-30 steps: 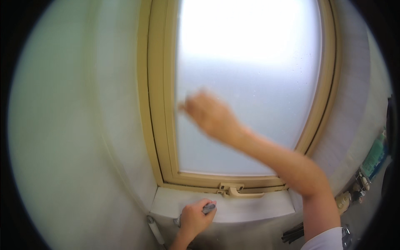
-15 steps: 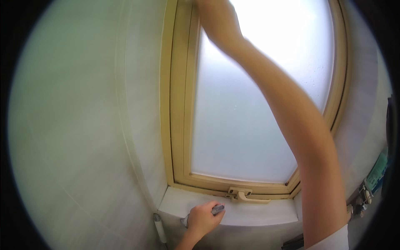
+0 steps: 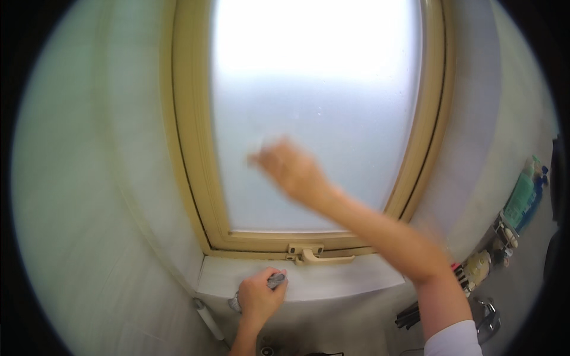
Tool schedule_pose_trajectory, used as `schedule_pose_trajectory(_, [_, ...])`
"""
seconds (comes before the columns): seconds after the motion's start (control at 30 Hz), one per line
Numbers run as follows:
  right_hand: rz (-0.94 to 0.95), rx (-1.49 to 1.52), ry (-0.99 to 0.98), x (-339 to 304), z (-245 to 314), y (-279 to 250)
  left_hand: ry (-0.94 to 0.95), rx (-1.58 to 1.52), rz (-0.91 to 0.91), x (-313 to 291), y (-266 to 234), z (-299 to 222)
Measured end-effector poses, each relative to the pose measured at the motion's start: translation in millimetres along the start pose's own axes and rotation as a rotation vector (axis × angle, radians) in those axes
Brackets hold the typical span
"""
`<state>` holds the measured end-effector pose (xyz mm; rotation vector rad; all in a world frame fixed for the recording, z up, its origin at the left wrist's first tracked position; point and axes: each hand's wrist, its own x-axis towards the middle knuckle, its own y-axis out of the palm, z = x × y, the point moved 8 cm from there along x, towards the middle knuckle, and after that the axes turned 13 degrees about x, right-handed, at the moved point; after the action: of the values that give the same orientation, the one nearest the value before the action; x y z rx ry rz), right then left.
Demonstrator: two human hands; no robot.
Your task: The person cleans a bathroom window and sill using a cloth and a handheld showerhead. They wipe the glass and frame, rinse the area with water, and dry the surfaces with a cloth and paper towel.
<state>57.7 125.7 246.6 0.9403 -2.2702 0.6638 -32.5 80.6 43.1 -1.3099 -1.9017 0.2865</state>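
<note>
Behind the right hand (image 3: 288,169), a rectangular, tan-framed frosted-glass window (image 3: 317,101) is brightly lit. Left of that hand, a greenish wall (image 3: 65,178) is seen.

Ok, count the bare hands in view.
2: the bare left hand, gripping a grey, bunched cloth by the white, flat window sill; the bare right hand, blurred, before the frosted, rectangular glass pane.

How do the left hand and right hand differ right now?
The left hand is low, by the white sill; the right hand is higher, in front of the frosted pane. The left hand shows fairly sharp, gripping a grey cloth-like bundle; the right hand is blurred, its grip unclear. Both are bare.
</note>
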Motion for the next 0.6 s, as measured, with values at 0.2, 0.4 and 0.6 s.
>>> schedule_pose_trajectory(0.2, [0.033,-0.092,0.179,1,-35,-56,0.034,0.029,-0.069,-4,-5,5])
schedule_pose_trajectory(0.4, [0.006,0.060,0.460,-59,-58,-83,0.077,-0.009,-0.034,-2,3,-5])
schedule_pose_trajectory(0.6, [0.124,-0.117,0.323,-76,-11,-118,0.099,0.000,-0.101,-1,-4,-2])
